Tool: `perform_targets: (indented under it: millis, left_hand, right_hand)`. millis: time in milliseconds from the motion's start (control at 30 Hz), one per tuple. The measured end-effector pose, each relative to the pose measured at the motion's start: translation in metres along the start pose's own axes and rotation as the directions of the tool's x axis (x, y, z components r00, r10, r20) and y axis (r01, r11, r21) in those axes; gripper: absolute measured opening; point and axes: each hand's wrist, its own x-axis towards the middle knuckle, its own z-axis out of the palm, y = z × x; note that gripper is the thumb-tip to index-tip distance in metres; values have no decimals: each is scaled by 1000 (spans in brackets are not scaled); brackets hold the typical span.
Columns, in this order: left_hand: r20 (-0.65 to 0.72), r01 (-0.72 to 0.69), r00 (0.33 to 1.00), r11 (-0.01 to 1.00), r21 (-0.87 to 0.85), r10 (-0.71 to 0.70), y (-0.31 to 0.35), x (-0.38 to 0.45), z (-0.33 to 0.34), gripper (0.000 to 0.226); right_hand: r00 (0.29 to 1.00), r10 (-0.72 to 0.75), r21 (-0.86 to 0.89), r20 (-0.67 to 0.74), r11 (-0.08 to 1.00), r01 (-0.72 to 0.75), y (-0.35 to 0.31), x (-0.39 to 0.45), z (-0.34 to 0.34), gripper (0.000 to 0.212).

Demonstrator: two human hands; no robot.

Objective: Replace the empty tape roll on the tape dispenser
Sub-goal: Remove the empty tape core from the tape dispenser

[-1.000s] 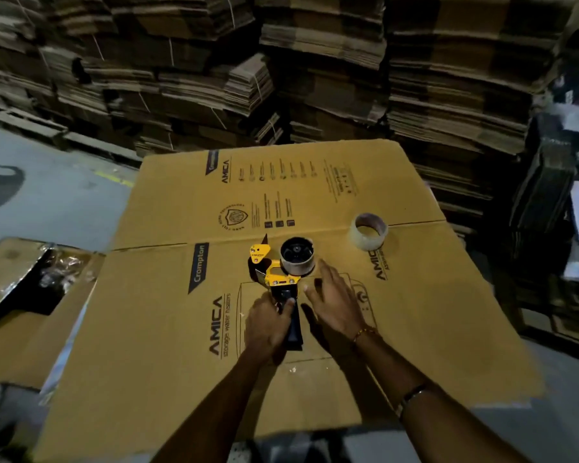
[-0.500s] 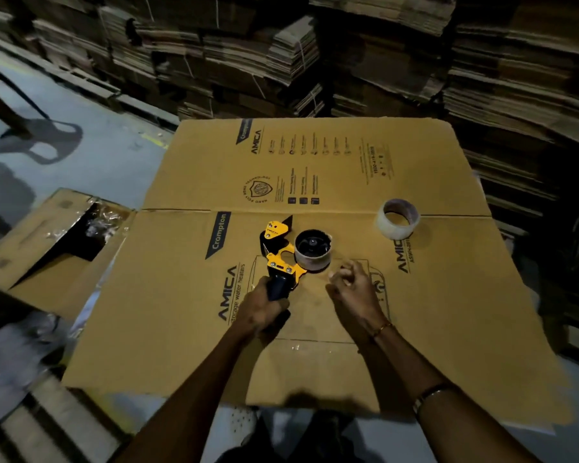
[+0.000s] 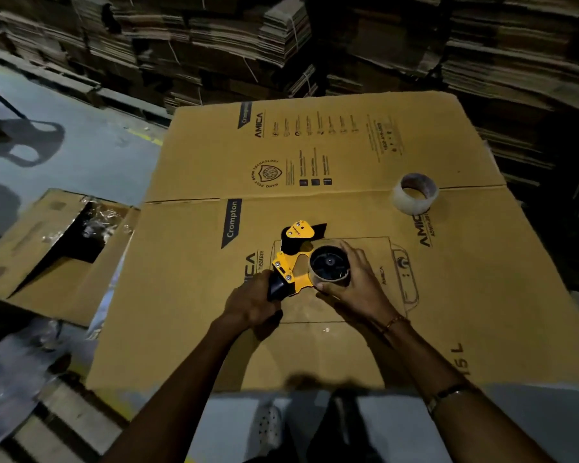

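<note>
A yellow and black tape dispenser lies over a big flattened cardboard box. My left hand is wrapped around its black handle. On the dispenser's black hub sits the empty brown tape core, and my right hand has its fingers closed around that core from the right and below. A fresh roll of clear tape stands apart on the cardboard, up and to the right, near the fold line.
An open carton with crumpled plastic inside sits at the left on the grey floor. Tall stacks of flattened cartons wall off the back and right. My shoe shows beneath the cardboard's near edge.
My right hand, loosely curled on the cardboard below the hub, has moved up and gripped the empty core. The left hand keeps its hold on the handle. The camera has come closer.
</note>
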Motion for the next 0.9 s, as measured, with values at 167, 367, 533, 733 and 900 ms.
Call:
perform_targets:
  millis: [167, 367, 533, 733, 900]
  left_hand:
    - [-115, -133, 984, 990, 37, 137, -13, 17, 8, 60]
    - [-146, -194, 965, 968, 158, 218, -21, 26, 9, 69]
    - [-220, -266, 918, 923, 276, 331, -18, 31, 3, 62]
    - [-351, -340, 827, 889, 308, 438, -31, 27, 16, 63]
    - [-519, -386, 633, 815, 432, 575, -42, 19, 42, 67]
  right_hand:
    - [996, -17, 36, -91, 999, 21, 0, -4, 7, 93]
    - [995, -39, 71, -92, 996, 45, 9, -10, 14, 102]
    - [983, -136, 67, -125, 987, 145, 20, -3, 16, 108]
    - [940, -327, 81, -96, 939, 335, 36, 0, 12, 102]
    - [874, -484, -81, -34, 873, 481, 51, -1, 7, 106]
